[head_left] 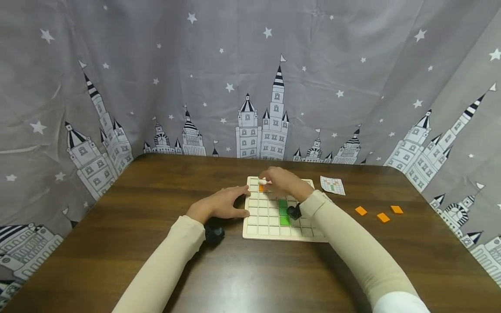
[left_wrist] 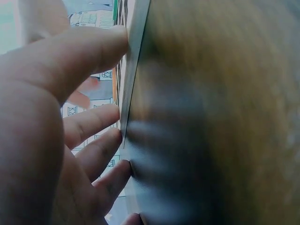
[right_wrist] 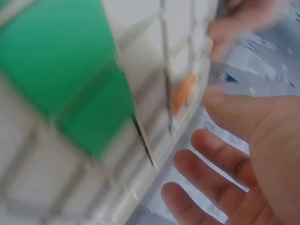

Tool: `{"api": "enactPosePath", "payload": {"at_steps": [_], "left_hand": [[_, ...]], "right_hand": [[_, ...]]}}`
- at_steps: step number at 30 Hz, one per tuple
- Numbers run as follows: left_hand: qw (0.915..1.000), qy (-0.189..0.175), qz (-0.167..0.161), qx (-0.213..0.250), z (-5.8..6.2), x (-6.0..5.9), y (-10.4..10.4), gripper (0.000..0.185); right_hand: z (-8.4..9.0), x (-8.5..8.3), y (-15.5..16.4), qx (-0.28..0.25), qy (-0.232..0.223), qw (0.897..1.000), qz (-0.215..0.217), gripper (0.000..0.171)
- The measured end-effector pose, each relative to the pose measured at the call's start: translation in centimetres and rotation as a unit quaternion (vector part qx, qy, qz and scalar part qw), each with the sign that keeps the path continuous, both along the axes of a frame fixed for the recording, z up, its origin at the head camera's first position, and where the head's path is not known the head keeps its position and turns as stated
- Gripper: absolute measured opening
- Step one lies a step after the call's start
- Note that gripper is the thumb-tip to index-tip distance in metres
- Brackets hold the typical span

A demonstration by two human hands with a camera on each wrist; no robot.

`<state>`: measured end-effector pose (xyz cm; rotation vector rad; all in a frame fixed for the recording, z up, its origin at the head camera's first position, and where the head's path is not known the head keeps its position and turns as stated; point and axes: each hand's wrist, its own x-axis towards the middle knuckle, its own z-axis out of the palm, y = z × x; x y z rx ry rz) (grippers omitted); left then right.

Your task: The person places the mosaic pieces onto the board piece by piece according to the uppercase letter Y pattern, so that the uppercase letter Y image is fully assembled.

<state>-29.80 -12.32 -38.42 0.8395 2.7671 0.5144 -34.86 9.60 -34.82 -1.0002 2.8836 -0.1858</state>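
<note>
A pale wooden grid board [head_left: 252, 232] lies on the table, with green tiles [head_left: 284, 221] set in its squares and an orange tile [head_left: 261, 188] in its far left part. At the board's left edge, my left hand [head_left: 221, 203] rests with thumb and fingers spread. The left wrist view puts its thumb and fingertips right at the board's side. My right hand [head_left: 283, 180] is over the far part of the board, close to the orange tile. Its fingers [right_wrist: 201, 173] are extended and apart in the right wrist view, with nothing held between them and the thumb.
Right of the board, three loose orange tiles [head_left: 383, 217] lie on the brown wooden table [head_left: 117, 243]. A small printed pattern card [head_left: 332, 185] sits near the board's far right corner. A grey curtain [head_left: 164, 87] with castles and stars hangs behind the table.
</note>
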Motion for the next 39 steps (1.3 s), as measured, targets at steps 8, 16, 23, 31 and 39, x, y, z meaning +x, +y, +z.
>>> {"api": "enactPosePath", "payload": {"at_steps": [8,16,23,31,39], "left_hand": [[1.0,0.002,0.004,0.001,-0.4,-0.1,0.2,0.066],[0.9999,0.006,-0.007,0.006,-0.2,-0.2,0.3,0.065],[1.0,0.001,-0.002,0.009,-0.3,-0.2,0.3,0.065],[0.9999,0.003,-0.002,0.01,-0.3,0.0,0.3,0.066],[0.9998,0.007,-0.006,0.015,-0.1,0.1,0.4,0.064]], "right_hand": [[2.2,1.4,7.9,-0.003,0.011,0.999,-0.05,0.039],[0.7,5.1,18.8,-0.038,0.004,0.989,-0.14,0.04],[-1.5,8.2,23.7,-0.034,0.027,0.987,-0.157,0.028],[-3.0,9.1,23.8,-0.048,0.079,0.982,-0.166,0.016],[-3.3,9.0,23.8,-0.063,0.081,0.98,-0.172,0.016]]}}
